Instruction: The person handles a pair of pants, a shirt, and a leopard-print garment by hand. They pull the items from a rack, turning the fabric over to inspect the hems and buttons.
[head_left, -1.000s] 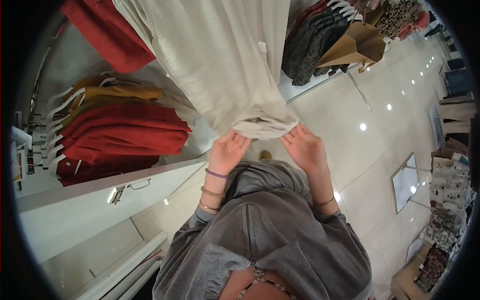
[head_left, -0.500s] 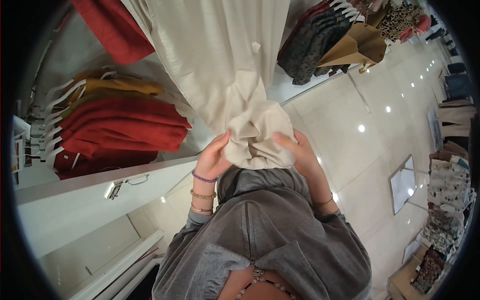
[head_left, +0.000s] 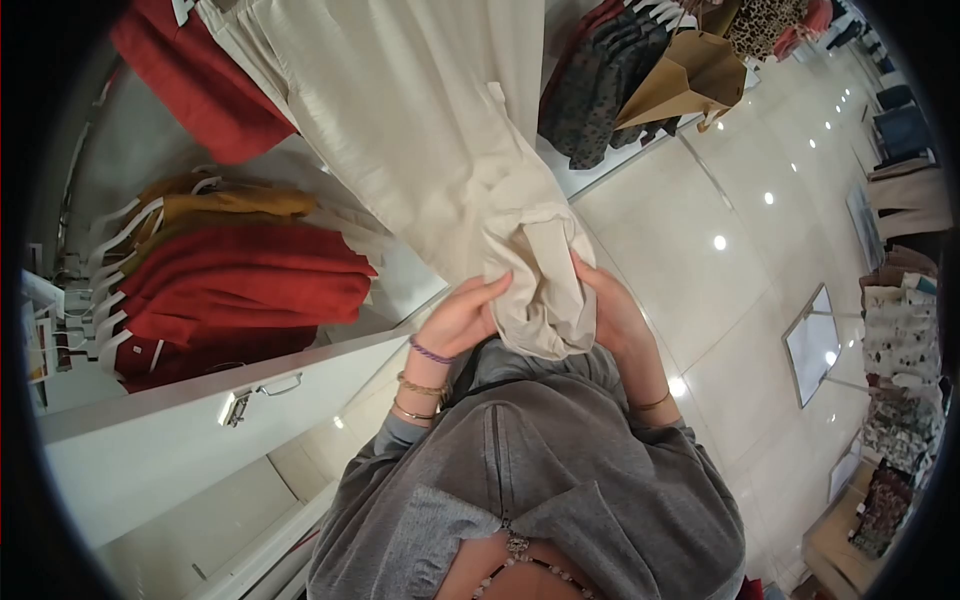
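Observation:
A long cream garment [head_left: 400, 110] hangs down from the top of the view, and its lower end is bunched into an open tube in front of my body. My left hand [head_left: 466, 316] grips the left edge of this tube, thumb lying over the cloth and fingers behind it. On the opposite edge, my right hand [head_left: 612, 308] holds the fabric the same way, most of its fingers hidden. Between the hands the inside of the tube shows, with folds and a lighter flat strip. A small pale tab sticks out of the cloth higher up.
Red tops [head_left: 250, 275] and mustard tops [head_left: 235, 203] hang on white hangers at left, above a white ledge [head_left: 200, 400] with a metal latch. A brown paper bag [head_left: 690, 85] hangs beside dark patterned clothes [head_left: 605, 85]. A mirror-like panel [head_left: 812, 345] and clothing racks stand at right.
Both hands have shifted slightly right and down with the bunched cloth. The tube's opening has turned, so more of its inside and a flat strip now show.

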